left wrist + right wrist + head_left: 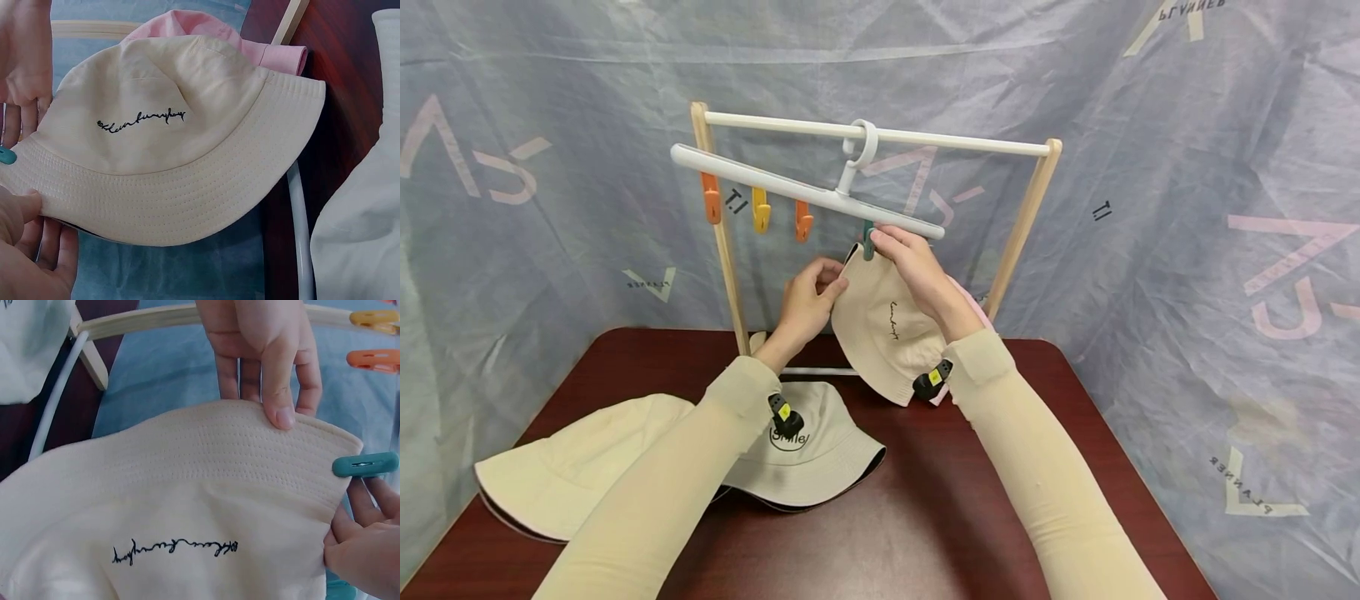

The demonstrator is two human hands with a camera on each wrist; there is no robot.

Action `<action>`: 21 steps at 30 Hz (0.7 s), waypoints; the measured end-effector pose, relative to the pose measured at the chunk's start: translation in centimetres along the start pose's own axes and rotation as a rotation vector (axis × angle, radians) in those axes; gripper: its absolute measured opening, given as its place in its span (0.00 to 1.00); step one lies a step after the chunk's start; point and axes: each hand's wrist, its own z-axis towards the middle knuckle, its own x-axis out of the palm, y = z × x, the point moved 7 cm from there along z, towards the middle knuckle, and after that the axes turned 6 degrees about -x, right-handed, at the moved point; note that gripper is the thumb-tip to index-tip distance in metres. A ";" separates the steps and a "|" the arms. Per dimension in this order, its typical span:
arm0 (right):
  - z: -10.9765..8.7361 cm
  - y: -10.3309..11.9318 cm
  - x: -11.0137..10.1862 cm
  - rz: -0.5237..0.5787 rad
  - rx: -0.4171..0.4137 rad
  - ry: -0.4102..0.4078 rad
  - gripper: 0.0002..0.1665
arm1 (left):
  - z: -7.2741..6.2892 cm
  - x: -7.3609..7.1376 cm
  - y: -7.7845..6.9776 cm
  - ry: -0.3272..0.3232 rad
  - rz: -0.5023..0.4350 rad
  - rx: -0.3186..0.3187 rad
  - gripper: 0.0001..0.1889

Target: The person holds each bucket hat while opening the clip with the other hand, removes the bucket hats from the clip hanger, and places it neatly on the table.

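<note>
A cream bucket hat (880,321) with dark script lettering hangs brim-up beneath a white hanger (760,179). My left hand (808,304) pinches the brim, thumb on the near side and fingers behind, as the left wrist view shows. A teal clip (365,464) bites the corner of that brim. My right hand (917,267) is at this clip, fingertips against it in the head view. In the right wrist view some of its fingers pass behind the clip. Behind the cream hat, a pink hat (187,25) is partly hidden.
Orange and yellow clips (762,212) hang along the hanger's left side. The hanger tilts down to the right on a wooden rack (1022,225). On the dark red table (925,517) lie a pale hat with "Smile" lettering (820,467) and a cream hat (580,450).
</note>
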 end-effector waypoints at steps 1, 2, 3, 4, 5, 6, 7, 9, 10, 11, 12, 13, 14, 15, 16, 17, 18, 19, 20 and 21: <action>0.1 -0.1 0.1 0.020 0.002 0.002 0.30 | 0.0 0.0 0.0 0.000 -0.001 0.001 0.13; 0.1 -0.1 0.2 0.038 0.003 0.000 0.29 | 0.0 0.0 0.0 0.000 0.000 0.002 0.13; 0.2 -0.1 0.3 0.047 -0.001 -0.001 0.28 | 0.0 0.0 0.0 0.000 0.000 0.002 0.13; 0.3 -0.1 0.3 0.051 -0.002 -0.006 0.27 | 0.0 0.0 0.0 0.001 -0.001 0.003 0.13; 0.4 -0.1 0.4 0.058 -0.001 -0.011 0.27 | -0.1 0.0 0.0 0.002 -0.001 0.003 0.13; 0.5 -0.2 0.4 0.065 0.000 -0.018 0.26 | -0.1 0.0 0.0 0.001 0.000 0.003 0.13; 0.6 -0.2 0.5 0.073 0.001 -0.025 0.26 | -0.1 0.0 0.0 0.000 0.001 0.005 0.13; 0.7 -0.4 0.6 0.091 0.009 -0.041 0.26 | -0.1 0.0 0.0 -0.001 0.001 0.006 0.13; 0.8 -0.5 0.7 0.103 0.015 -0.048 0.26 | 0.0 -0.1 0.0 -0.002 0.002 0.007 0.13; 0.8 -0.5 0.7 0.115 0.019 -0.054 0.26 | -0.1 -0.1 0.0 -0.004 0.003 0.007 0.13; 0.7 -0.6 0.8 0.123 0.025 -0.061 0.26 | 0.0 -0.1 0.0 -0.005 0.005 0.006 0.13; 0.7 -0.6 0.8 0.130 0.031 -0.067 0.27 | 0.0 -0.1 0.0 -0.005 0.005 0.006 0.13; 0.7 -0.7 0.8 0.139 0.039 -0.074 0.27 | 0.0 -0.1 0.0 -0.006 0.005 0.006 0.13; 0.8 -0.7 0.8 0.150 0.042 -0.082 0.27 | 0.0 -0.1 0.0 -0.006 0.006 0.005 0.13; 0.8 -0.8 0.8 0.162 0.043 -0.089 0.27 | 0.0 -0.1 0.0 -0.006 0.006 0.004 0.13; 0.8 -0.8 0.8 0.175 0.045 -0.096 0.27 | 0.0 -0.1 0.0 -0.007 0.006 0.004 0.13; 0.8 -0.9 0.8 0.187 0.047 -0.104 0.27 | 0.0 -0.1 0.0 -0.007 0.006 0.004 0.13; 0.9 -0.9 0.8 0.199 0.049 -0.110 0.27 | 0.0 -0.1 0.0 -0.008 0.007 0.003 0.13; 0.9 -1.0 0.8 0.210 0.046 -0.116 0.27 | -0.1 -0.1 0.0 -0.008 0.009 0.004 0.13; 0.9 -1.0 0.8 0.221 0.043 -0.119 0.27 | -0.1 -0.2 0.0 -0.008 0.011 0.003 0.13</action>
